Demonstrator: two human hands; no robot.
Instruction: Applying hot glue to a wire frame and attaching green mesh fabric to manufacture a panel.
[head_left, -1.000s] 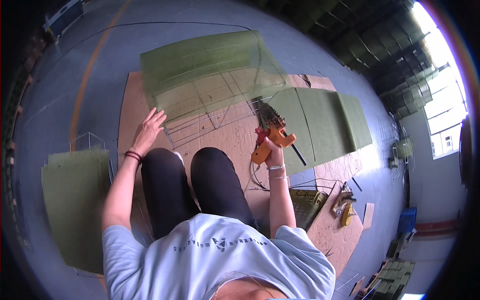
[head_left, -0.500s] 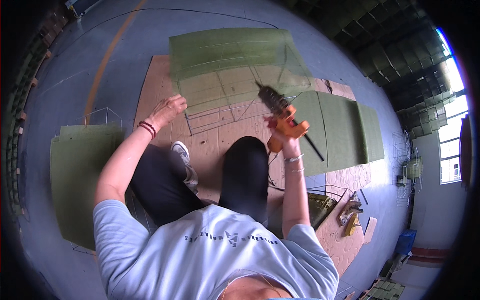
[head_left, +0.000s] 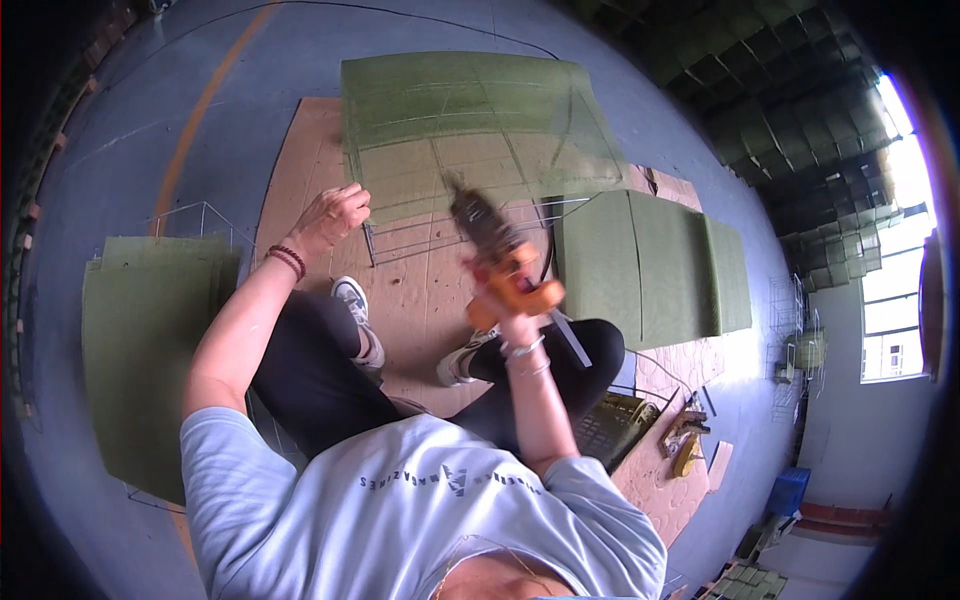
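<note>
Swung orange tool (head_left: 522,284) leftward since prev. frame, w/ R hand (head_left: 507,308) wrapped tight round its grip; also dropped R knee (head_left: 600,350) outward, exposing R shoe (head_left: 458,362). Kept L hand (head_left: 338,212) at near-L corner of green mesh sheet (head_left: 460,95), w/ fingers closed tog. on its edge. Pointed tool's dark front end (head_left: 482,222) up-L across mesh's near side, blurred; could not tell if touching. Saw light-grey strip (head_left: 572,340) jutting from tool toward R knee. Found mesh draped over wire frame (head_left: 371,246) on brown board (head_left: 300,165), ahead of both shoes, w/ bare rods below near edge. To R of frame, noted green panel (head_left: 650,265) w/ lengthwise fold; lower R, olive crate (head_left: 612,427) near R thigh &, just beyond, yellow-handled tool (head_left: 688,458). To L, past L forearm, noted second green mesh piece (head_left: 145,350) w/ thin wires at its ends, on blue-grey floor (head_left: 220,60) marked w/ orange line (head_left: 208,110).
</note>
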